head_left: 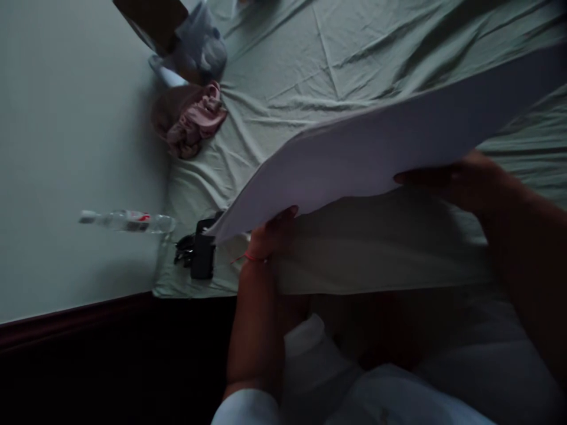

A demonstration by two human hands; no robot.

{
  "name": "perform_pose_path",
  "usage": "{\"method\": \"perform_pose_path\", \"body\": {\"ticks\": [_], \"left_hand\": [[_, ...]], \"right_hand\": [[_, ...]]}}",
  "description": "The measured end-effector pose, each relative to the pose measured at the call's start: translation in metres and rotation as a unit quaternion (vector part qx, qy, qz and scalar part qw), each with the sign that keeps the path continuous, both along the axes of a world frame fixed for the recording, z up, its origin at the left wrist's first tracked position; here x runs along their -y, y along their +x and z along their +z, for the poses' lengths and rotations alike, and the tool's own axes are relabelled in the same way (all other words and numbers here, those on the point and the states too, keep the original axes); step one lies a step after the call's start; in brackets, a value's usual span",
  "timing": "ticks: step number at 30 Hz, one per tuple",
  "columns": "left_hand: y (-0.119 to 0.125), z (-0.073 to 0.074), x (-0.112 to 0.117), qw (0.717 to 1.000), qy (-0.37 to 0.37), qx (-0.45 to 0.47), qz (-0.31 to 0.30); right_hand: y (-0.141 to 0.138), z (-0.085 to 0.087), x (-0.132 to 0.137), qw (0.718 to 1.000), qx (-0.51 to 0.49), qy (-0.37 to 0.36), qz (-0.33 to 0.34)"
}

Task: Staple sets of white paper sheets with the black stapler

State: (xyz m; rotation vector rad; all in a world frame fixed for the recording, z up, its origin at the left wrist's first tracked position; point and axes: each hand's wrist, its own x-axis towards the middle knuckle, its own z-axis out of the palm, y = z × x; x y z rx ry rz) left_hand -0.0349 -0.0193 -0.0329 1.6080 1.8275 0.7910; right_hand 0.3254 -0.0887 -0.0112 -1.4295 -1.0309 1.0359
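Note:
A long, wide white sheet (pixel 349 153), like paper or thin board, is held up over the bed, tilted and slightly curved. My left hand (pixel 272 230), a red string round its wrist, grips the sheet's near edge toward the left end, with a fingertip on the near face. Farther right, my right hand (pixel 460 180) grips the same near edge, its thumb along the white face and its other fingers hidden behind. The right end of the sheet runs out to the edge of the view.
A green-sheeted bed (pixel 274 88) lies beneath. At left are a black boxy object (pixel 202 254) with cables, a clear plastic bottle (pixel 137 221) and a crumpled pink cloth (pixel 195 121). Behind these sit a plastic bag (pixel 204 50) and a brown board (pixel 155 20). A pale wall (pixel 66 147) bounds the left.

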Motion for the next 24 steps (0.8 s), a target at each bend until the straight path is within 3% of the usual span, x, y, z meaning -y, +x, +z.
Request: {"method": "perform_pose_path", "body": {"ticks": [2,7,12,16,19,22,24], "left_hand": [[0.000,0.001,-0.002,0.999,-0.004,0.014,-0.037],[0.010,0.004,0.001,0.973,-0.006,0.198,-0.121],[0.018,0.013,0.005,0.942,-0.085,0.311,-0.096],[0.018,0.015,0.003,0.936,-0.097,0.332,-0.061],[0.019,0.014,0.002,0.943,-0.081,0.313,-0.078],[0.018,0.016,0.004,0.960,-0.010,0.251,-0.126],[0.014,0.021,0.007,0.971,0.080,0.189,-0.121]], "right_hand": [[0.000,0.001,-0.001,1.000,-0.023,-0.005,-0.004],[0.003,0.002,-0.002,0.999,-0.031,-0.037,0.000],[0.001,0.013,0.000,0.986,-0.130,-0.108,-0.007],[-0.003,0.017,0.001,0.976,-0.153,-0.151,-0.042],[-0.003,0.015,0.000,0.974,-0.147,-0.167,-0.041],[-0.003,0.015,0.000,0.978,-0.092,-0.176,-0.059],[-0.001,0.015,0.000,0.981,-0.025,-0.179,-0.073]]}}
